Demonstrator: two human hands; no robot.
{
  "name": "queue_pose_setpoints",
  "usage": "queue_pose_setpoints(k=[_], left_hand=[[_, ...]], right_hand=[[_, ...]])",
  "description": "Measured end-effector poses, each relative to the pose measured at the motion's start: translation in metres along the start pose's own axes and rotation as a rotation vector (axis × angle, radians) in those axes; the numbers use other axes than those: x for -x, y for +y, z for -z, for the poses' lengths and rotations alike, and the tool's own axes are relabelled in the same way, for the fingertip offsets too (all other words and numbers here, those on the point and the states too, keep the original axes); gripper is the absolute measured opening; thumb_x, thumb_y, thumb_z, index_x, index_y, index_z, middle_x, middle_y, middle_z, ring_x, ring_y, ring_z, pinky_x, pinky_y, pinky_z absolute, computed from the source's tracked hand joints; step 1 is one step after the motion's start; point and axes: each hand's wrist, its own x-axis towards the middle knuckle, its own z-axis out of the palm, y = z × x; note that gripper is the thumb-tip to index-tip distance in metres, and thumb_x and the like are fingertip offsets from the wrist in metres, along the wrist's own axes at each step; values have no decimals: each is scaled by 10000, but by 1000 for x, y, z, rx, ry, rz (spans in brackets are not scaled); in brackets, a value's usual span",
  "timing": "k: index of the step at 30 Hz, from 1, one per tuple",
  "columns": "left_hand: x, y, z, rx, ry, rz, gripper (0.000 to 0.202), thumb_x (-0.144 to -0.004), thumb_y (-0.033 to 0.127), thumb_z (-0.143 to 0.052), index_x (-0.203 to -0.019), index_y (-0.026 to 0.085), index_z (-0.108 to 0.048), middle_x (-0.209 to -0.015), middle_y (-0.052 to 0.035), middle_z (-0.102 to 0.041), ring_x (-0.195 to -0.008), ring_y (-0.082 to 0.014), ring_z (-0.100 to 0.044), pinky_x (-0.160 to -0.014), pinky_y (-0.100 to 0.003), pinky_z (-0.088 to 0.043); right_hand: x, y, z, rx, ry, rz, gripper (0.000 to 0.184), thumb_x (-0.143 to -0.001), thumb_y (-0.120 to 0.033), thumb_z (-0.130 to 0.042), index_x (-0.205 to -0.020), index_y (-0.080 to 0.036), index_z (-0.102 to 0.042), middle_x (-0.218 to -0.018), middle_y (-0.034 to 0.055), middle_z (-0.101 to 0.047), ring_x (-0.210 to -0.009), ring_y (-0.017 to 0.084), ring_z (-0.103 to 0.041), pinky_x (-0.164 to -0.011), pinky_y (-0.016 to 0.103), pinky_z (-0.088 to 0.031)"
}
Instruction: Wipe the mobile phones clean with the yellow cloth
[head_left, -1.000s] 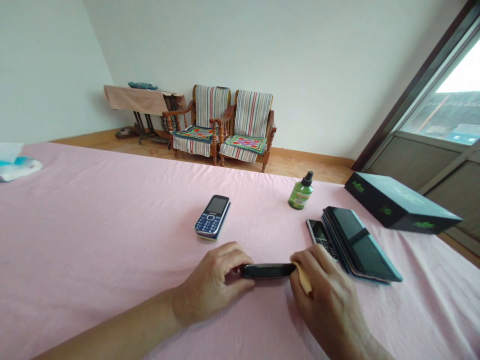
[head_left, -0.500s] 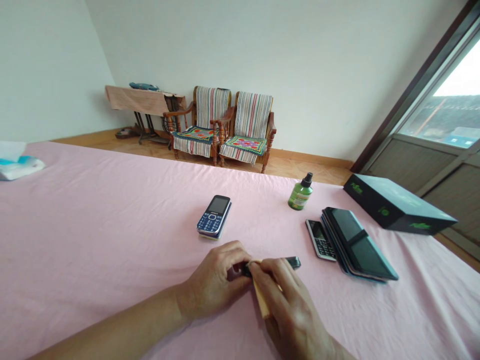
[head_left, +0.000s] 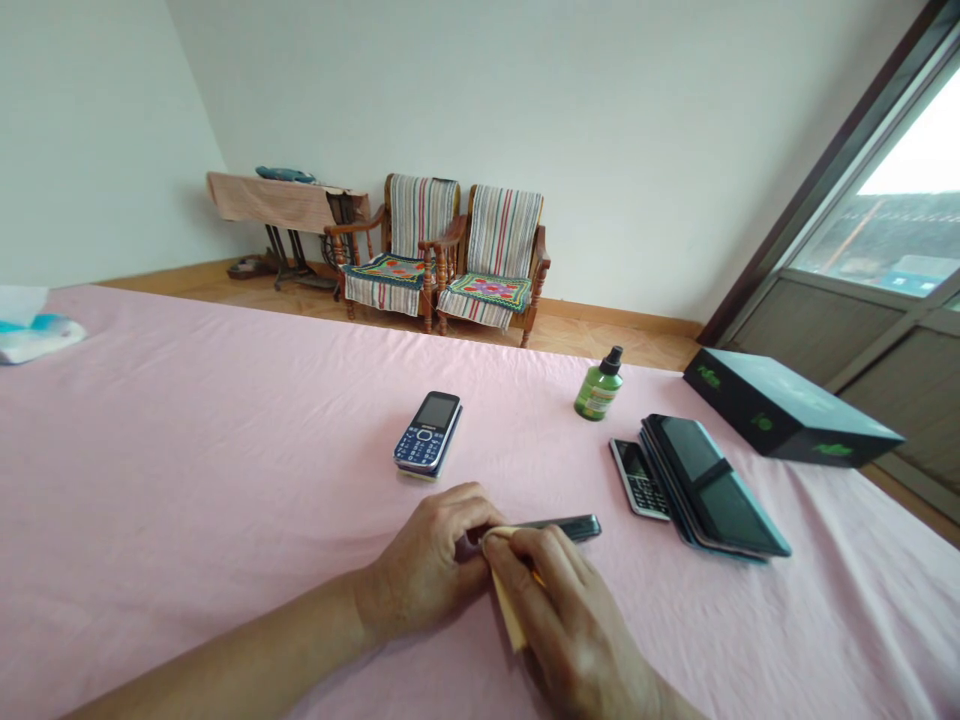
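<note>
Because the surface [head_left: 247, 420] is wide under its pink cover, things can lie well apart from the person's grip, from which I count the hours, with twelve on the far side. Largest on it, the black box [head_left: 787, 408] lies flat at two o'clock, near the border, where it seems out of the way. Between two and three o'clock, a pile of flat dark devices [head_left: 716, 490] is placed, probably to save room.

The left hand [head_left: 431, 550] is closed at the nine o'clock end of a slim dark device [head_left: 568, 526], perhaps for keeping it steady; that end is hidden. The right hand [head_left: 559, 610] pinches a yellow cloth [head_left: 511, 614] over this device, near the left fingers. I cannot tell if the device rests on the surface.

At eleven o'clock, a blue keypad phone [head_left: 427, 437] lies on another flat thing. At one o'clock, the green bottle [head_left: 598, 390] stands upright, apparently within reach. The small keypad phone [head_left: 639, 482] lies just beside the pile, at its nine o'clock side.
</note>
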Motion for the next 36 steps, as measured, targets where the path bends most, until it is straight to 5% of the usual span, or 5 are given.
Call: queue_pose_setpoints(k=[11,27,32,36], left_hand=[[0,0,3,-7,-22,23,99,-774,162,-761,-843,151,-691,-781,-19,-599,-714,-156,-563,-635,-236,-417],[-1,-1,3,-56,9,27,109,-752,112,-767,-821,144,-689,-753,-6,-604,-692,-145,-571,-628,-226,-416],[-1,-1,4,-55,-6,11,108,-758,143,-770,-817,147,-680,-755,-7,-602,-687,-141,-566,-616,-221,-411],[0,1,2,-24,-9,-3,67,-784,141,-724,-834,166,-687,-762,-5,-599,-677,-137,-564,-601,-217,-411]], right_hand=[[19,16,4,92,100,-195,346,-862,-18,-434,-1166,-116,-568,-884,115,-597,-750,220,-614,-613,340,-588],[24,51,25,177,105,-345,184,-872,-82,-501,-983,-154,-629,-806,60,-548,-671,192,-555,-585,327,-498],[18,41,26,87,188,-214,308,-913,-34,-450,-1172,-139,-579,-994,102,-564,-881,192,-588,-728,285,-520],[5,16,22,-63,-5,-17,343,-980,-59,-334,-1247,-129,-537,-998,108,-614,-854,201,-585,-737,307,-540]])
